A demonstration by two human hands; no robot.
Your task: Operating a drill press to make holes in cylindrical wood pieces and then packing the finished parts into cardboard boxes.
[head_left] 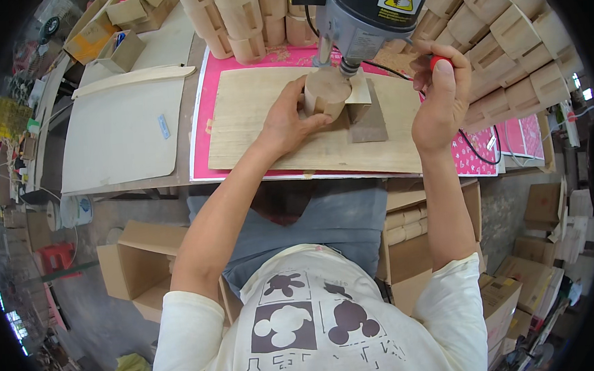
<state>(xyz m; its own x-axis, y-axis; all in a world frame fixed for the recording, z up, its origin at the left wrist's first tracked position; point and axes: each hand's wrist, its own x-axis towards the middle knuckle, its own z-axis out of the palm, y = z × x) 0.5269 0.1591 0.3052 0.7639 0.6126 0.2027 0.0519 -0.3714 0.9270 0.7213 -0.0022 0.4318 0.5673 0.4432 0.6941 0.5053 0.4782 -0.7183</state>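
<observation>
Drill press [372,23] with a grey head and a yellow warning label overhangs a pale wooden board [246,121], which lies on a pink patterned sheet [201,150]. Just beside the drill press's chuck [350,67], on its left and nearer the person, a wooden cylinder [328,93] stands on the board, its round face up. The left hand [286,124] grips this cylinder, fingers around its left side and thumb across the near side. Right of the drill press's head, the right hand [439,107] is closed around a red knob [441,61], its thumb pressed to it.

Nearer the person than the chuck, a small pale block [361,109] sits over a grey-brown plate [369,131]; whether it touches the cylinder I cannot tell. Stacks of hollowed wooden pieces [238,17] rise left of the drill press, and taller-looking stacks [515,53] rise on its right. Well left of it lies a beige sheet [123,141].
</observation>
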